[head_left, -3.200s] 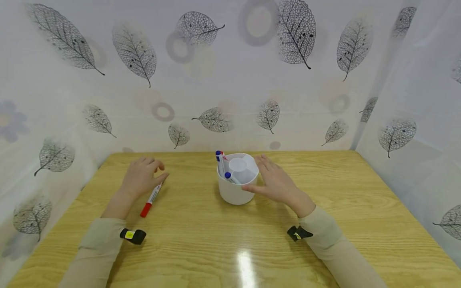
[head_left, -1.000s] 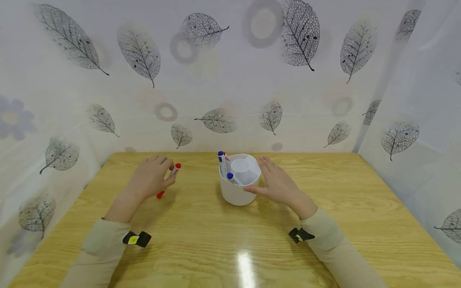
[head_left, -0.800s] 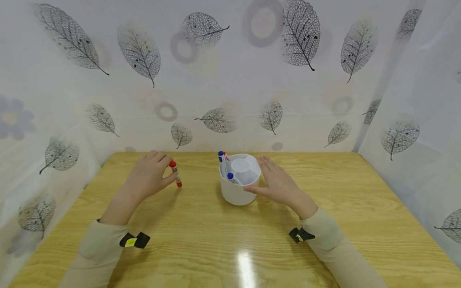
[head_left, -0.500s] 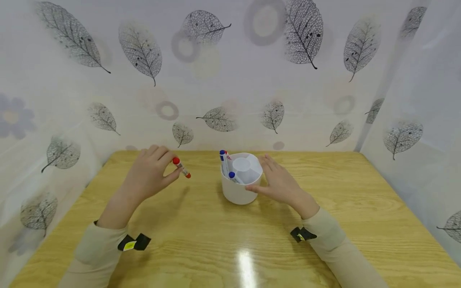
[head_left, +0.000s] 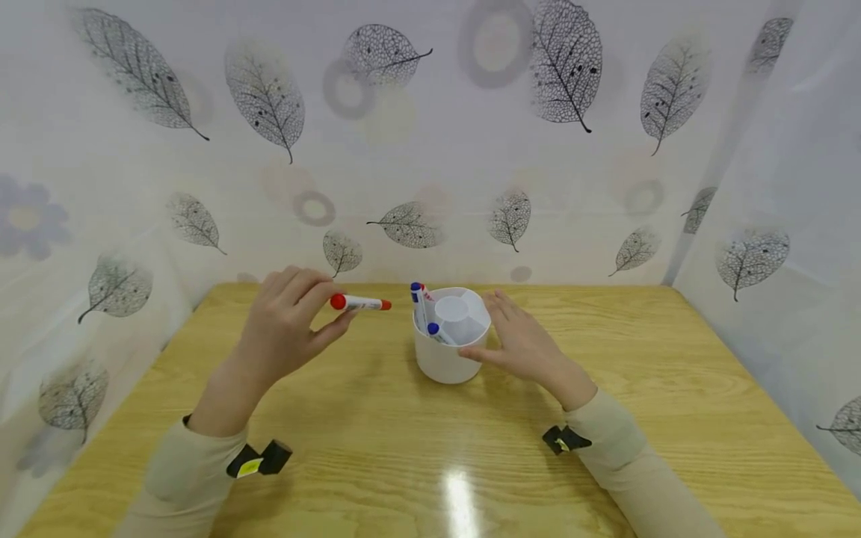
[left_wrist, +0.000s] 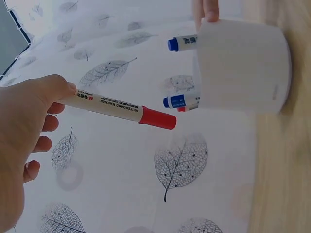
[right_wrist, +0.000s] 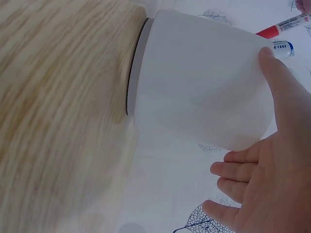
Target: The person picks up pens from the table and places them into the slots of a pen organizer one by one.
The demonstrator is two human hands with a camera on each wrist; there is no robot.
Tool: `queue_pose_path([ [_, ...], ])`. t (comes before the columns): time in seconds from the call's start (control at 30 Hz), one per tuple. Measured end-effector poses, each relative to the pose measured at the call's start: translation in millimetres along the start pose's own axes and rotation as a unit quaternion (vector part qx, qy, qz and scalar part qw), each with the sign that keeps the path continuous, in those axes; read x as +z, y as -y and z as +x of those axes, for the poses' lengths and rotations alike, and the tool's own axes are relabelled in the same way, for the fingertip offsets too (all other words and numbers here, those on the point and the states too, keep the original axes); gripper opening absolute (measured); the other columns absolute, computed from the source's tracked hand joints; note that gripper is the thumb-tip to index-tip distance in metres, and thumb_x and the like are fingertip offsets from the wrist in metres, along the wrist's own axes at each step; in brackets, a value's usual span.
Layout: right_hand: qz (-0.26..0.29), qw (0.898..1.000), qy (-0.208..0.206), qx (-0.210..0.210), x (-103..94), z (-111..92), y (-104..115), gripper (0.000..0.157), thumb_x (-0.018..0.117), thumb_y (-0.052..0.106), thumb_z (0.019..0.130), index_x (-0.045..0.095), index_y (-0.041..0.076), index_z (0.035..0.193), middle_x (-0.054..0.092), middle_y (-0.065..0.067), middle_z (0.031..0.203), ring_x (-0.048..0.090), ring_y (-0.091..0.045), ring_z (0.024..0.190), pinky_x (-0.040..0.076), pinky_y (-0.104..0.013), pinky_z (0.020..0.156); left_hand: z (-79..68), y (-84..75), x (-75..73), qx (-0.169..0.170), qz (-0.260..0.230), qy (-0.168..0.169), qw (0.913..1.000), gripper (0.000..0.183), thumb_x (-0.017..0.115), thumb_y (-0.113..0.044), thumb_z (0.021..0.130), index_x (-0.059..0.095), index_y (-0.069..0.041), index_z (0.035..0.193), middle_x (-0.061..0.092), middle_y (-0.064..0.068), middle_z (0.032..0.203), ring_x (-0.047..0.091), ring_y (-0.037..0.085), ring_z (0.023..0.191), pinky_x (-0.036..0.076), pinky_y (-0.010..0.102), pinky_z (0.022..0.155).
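Observation:
My left hand [head_left: 282, 321] pinches a whiteboard marker [head_left: 363, 302] with red ends, between thumb and forefinger. It is raised above the table, lying nearly level and pointing right toward a white pen holder [head_left: 447, 362]. In the left wrist view the marker [left_wrist: 114, 107] shows its white printed barrel and red cap, apart from the holder. My right hand [head_left: 525, 347] rests against the holder's right side, thumb on the near wall near the rim and fingers extended on the far side. Two blue-capped markers [head_left: 418, 305] and a red-marked one stand in the holder's left part.
The pen holder has a round raised centre [head_left: 451, 308] and dividers. It stands on a wood-grain table [head_left: 377, 448]. A pale curtain [head_left: 430, 149] with leaf prints hangs behind the table and along both sides.
My left hand has picked the red marker up from the table, lifted it rightward and turned it from steep to nearly level. My right hand stays at the pen holder.

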State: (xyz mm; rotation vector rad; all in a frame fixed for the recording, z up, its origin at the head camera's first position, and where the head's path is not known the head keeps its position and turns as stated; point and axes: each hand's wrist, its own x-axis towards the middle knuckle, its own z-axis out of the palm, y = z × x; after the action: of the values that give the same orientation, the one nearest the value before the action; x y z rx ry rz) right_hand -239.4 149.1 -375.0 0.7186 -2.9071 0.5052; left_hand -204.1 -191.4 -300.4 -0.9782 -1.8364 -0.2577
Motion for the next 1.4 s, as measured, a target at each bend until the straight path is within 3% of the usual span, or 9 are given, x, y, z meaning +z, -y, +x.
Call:
queue_pose_path([
  [0.3,0.000,1.000,0.001,-0.005,-0.2,-4,-3,0.106,0.061,0.069,0.081,0.024,0.000,0.153,0.027,-0.021,0.158,0.019,-0.037,0.150,0.026,-0.058,0.115,20.9,-12.6,14.2,0.000,-0.030,-0.011,0.9995,0.037,0.056,-0.037,0.097,0.066,-0.002,0.094,0.063,0.012,0.086,0.053,0.030,0.080,0.039,0.042,0.069],
  [0.6,-0.002,1.000,0.001,-0.006,-0.4,-6,-3,0.105,0.063,0.067,0.081,0.024,0.001,0.153,0.028,-0.020,0.158,0.019,-0.035,0.150,0.025,-0.056,0.117,42.7,-23.2,40.1,-0.028,-0.089,-0.007,0.9956,0.026,0.078,-0.022,0.081,0.066,-0.002,0.093,0.062,0.011,0.089,0.054,0.030,0.088,0.043,0.043,0.081],
  [0.8,0.001,1.000,0.001,-0.011,-1.6,-9,-3,0.103,0.063,0.067,0.082,0.025,0.001,0.153,0.029,-0.020,0.158,0.020,-0.036,0.150,0.026,-0.056,0.116,53.6,-31.1,60.8,-0.044,-0.117,0.005,0.9921,0.025,0.079,-0.021,0.081,0.067,-0.004,0.095,0.062,0.009,0.090,0.054,0.027,0.089,0.043,0.040,0.081],
  [1.1,0.000,1.000,-0.001,-0.014,0.4,-8,-3,0.102,0.062,0.067,0.082,0.025,0.003,0.153,0.029,-0.019,0.158,0.020,-0.037,0.149,0.026,-0.056,0.116,55.6,-34.4,81.3,-0.079,-0.167,0.025,0.9825,0.023,0.080,-0.020,0.081,0.067,-0.004,0.092,0.060,0.008,0.088,0.052,0.024,0.088,0.044,0.035,0.079],
  [1.4,0.005,1.000,-0.010,-0.011,2.2,-4,1,0.099,0.063,0.065,0.082,0.027,0.007,0.153,0.031,-0.018,0.157,0.019,-0.036,0.150,0.025,-0.057,0.116,54.1,-28.9,91.1,-0.087,-0.196,0.030,0.9763,0.022,0.078,-0.018,0.082,0.068,-0.003,0.094,0.060,0.009,0.089,0.052,0.023,0.085,0.044,0.032,0.075],
])
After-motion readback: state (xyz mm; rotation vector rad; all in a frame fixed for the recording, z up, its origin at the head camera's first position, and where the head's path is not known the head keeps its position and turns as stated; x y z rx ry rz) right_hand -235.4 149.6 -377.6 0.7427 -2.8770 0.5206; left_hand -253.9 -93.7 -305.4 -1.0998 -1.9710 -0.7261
